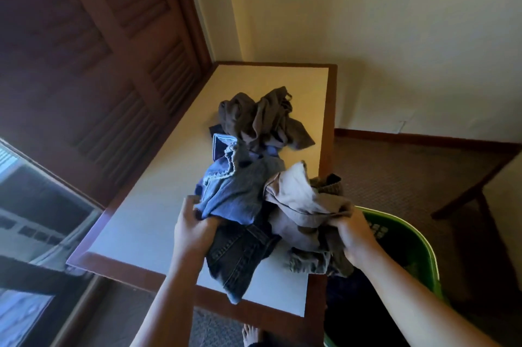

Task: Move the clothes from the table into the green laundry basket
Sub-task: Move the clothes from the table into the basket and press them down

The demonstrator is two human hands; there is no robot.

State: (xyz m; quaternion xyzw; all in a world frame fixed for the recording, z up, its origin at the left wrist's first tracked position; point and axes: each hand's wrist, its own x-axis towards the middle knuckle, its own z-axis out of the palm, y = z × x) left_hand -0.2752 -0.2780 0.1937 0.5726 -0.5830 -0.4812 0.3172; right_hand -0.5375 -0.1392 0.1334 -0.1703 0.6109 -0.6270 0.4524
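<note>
We are gathering the near bundle at centre frame. The left hand [195, 229] is curling its fingers into the blue denim [237, 194], thumb on top, with the dark denim [240, 256] hanging below it across the near edge of the bench [147, 222]. The right hand [351, 236] is clenching a fistful of the beige garment [299, 205] and, it seems, some of the olive cloth [313, 262] bunched beneath it. The green laundry basket [418, 242] is standing at lower right of the frame, just beside the bench's near corner, with its rim showing behind the right forearm; something dark appears to be lying inside. A grey-brown heap [262, 117] is lying further up the bench, touching the far end of the blue denim. To do this step well, we are judging that both hands should be lifting together, high enough for the trailing dark denim to clear the bench corner and the basket rim, then swinging toward lower right before letting go. Risks we are noting: the blue denim is running under the grey-brown heap and may drag it along, and the loose leg may snag the rim. A deeper grip beneath the dark denim is looking wise.
</note>
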